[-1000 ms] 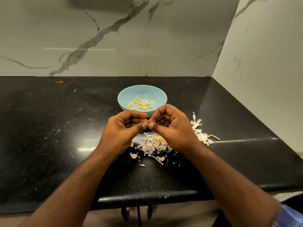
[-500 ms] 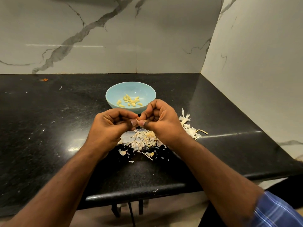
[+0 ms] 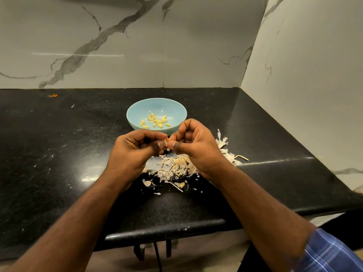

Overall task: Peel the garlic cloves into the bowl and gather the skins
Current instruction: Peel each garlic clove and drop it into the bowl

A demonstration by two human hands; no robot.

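The polished black speckled stone countertop [image 3: 59, 163] meets grey-veined white marble walls [image 3: 137, 46] at a corner. A round light-blue bowl [image 3: 137, 112] stands near the middle of the counter and holds a loose cluster of pale yellow peeled garlic cloves [image 3: 156, 121]. In front of the bowl, a scattered heap of dry, papery off-white garlic skins [image 3: 174, 166] lies on the counter, extending to the right behind the right hand [image 3: 196, 146]. The left hand [image 3: 135, 152] and the right hand are held together above the heap, fingers curled, thumbs and fingertips pinching one small pale garlic clove [image 3: 166, 145], mostly hidden between them.
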